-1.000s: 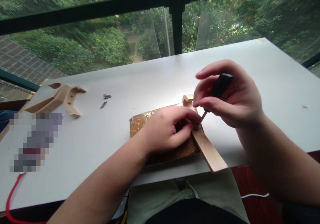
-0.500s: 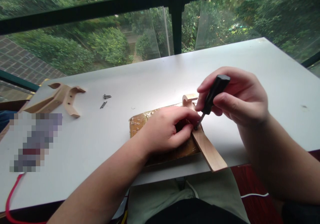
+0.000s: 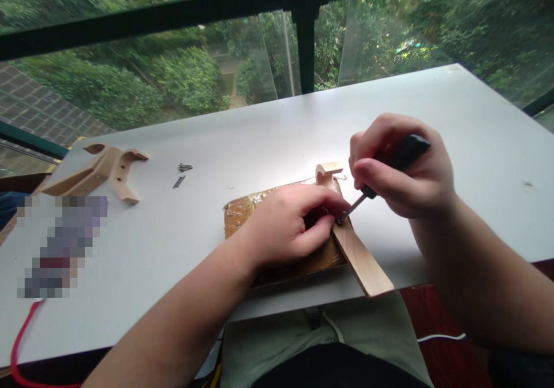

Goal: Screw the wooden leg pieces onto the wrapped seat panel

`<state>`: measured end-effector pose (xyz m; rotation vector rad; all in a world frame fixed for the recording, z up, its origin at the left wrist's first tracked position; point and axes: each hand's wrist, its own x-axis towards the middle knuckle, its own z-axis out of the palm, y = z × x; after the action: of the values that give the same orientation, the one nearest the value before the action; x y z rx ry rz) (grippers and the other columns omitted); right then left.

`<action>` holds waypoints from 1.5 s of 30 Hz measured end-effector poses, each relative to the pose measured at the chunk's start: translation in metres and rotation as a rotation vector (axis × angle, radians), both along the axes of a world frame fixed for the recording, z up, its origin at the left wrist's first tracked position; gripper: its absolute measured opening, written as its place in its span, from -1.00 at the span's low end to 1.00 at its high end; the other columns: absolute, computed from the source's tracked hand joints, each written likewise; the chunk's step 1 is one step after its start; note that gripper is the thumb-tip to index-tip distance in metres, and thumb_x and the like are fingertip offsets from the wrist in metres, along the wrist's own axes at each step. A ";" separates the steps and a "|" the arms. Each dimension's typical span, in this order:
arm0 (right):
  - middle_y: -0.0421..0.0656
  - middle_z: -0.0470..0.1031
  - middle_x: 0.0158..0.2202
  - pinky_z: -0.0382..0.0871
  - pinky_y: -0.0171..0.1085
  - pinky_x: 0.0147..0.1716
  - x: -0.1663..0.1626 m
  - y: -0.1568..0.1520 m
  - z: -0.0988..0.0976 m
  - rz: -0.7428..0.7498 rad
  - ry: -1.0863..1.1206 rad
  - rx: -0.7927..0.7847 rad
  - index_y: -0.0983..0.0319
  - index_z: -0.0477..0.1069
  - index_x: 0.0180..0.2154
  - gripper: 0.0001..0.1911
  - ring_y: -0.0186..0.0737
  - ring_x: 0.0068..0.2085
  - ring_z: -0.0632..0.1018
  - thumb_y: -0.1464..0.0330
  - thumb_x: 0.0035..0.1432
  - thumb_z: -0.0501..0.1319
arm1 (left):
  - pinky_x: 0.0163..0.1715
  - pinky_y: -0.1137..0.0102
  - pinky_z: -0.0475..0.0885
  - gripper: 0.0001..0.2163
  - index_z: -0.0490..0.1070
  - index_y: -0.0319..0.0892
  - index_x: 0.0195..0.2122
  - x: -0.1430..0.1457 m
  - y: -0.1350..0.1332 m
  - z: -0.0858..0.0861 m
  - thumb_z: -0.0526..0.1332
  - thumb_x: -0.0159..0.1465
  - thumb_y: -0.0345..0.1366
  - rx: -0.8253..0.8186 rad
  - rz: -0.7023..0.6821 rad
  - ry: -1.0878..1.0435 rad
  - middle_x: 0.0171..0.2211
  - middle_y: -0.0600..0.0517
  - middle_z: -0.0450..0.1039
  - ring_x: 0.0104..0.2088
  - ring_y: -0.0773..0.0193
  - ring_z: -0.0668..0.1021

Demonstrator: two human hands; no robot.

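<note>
My right hand (image 3: 402,168) is closed round the black handle of a screwdriver (image 3: 400,154). Its thin shaft slants down and left, and the tip rests on a light wooden strip (image 3: 361,255) near the table's front edge. My left hand (image 3: 288,223) is curled over a brown board (image 3: 236,217) and the strip, with thumb and fingertips pinched right at the screwdriver tip. What they pinch is too small to make out. The strip's near end sticks out past the table edge.
A curved wooden assembly (image 3: 101,171) lies at the far left of the white table (image 3: 259,140). A few small dark screws (image 3: 182,171) lie behind the board. A red cord (image 3: 19,342) hangs at the left front corner. Windows stand beyond the far edge.
My right hand has regripped and tilted the screwdriver handle further to the right, so the shaft lies flatter. The tip stays on the same spot. My left hand has not moved.
</note>
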<state>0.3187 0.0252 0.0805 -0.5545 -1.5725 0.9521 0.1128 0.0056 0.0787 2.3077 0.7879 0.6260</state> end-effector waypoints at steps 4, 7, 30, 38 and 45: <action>-0.25 0.44 -0.51 0.26 -0.29 -0.64 -0.003 -0.003 0.002 0.033 0.020 -0.050 0.15 0.42 -0.18 -0.66 -0.29 -0.54 0.44 0.31 -0.01 0.45 | -0.12 0.37 0.46 -0.78 0.48 -0.14 -0.13 0.000 0.000 0.000 0.15 0.25 -0.47 0.001 -0.004 -0.014 -0.21 0.05 0.58 -0.24 0.30 0.57; -0.29 0.42 -0.56 0.25 -0.31 -0.65 -0.002 -0.006 0.005 0.097 0.016 -0.111 0.16 0.39 -0.13 -0.66 -0.32 -0.58 0.44 0.28 0.07 0.40 | -0.12 0.37 0.46 -0.77 0.47 -0.13 -0.13 0.000 0.000 0.000 0.14 0.25 -0.48 0.002 -0.002 -0.015 -0.20 0.05 0.57 -0.24 0.30 0.57; -0.17 0.45 -0.52 0.29 -0.29 -0.59 -0.002 0.002 0.000 0.066 -0.018 0.065 0.24 0.51 -0.41 -0.81 -0.34 -0.53 0.40 0.26 0.13 0.35 | -0.15 0.41 0.42 -0.79 0.48 -0.15 -0.14 0.000 0.000 0.001 0.15 0.24 -0.48 0.010 -0.012 -0.004 -0.23 0.06 0.56 -0.26 0.33 0.55; -0.23 0.50 -0.50 0.23 -0.37 -0.68 -0.002 -0.006 0.006 0.117 0.030 -0.109 0.21 0.40 -0.01 -0.65 -0.35 -0.56 0.44 0.28 0.16 0.31 | -0.19 0.43 0.41 -0.80 0.48 -0.15 -0.16 0.000 0.000 0.000 0.16 0.24 -0.47 0.004 0.006 0.001 -0.27 0.08 0.53 -0.31 0.35 0.52; -0.19 0.55 -0.43 0.23 -0.41 -0.69 0.006 -0.003 0.008 0.282 0.045 -0.191 0.25 0.42 0.01 -0.64 -0.36 -0.52 0.48 0.22 0.25 0.18 | -0.19 0.43 0.40 -0.79 0.48 -0.15 -0.16 -0.001 0.000 -0.001 0.17 0.22 -0.48 -0.008 0.001 -0.001 -0.27 0.08 0.52 -0.31 0.35 0.51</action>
<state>0.3252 0.0225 0.0881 -0.4463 -1.5541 1.3291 0.1123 0.0058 0.0781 2.2999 0.7896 0.6226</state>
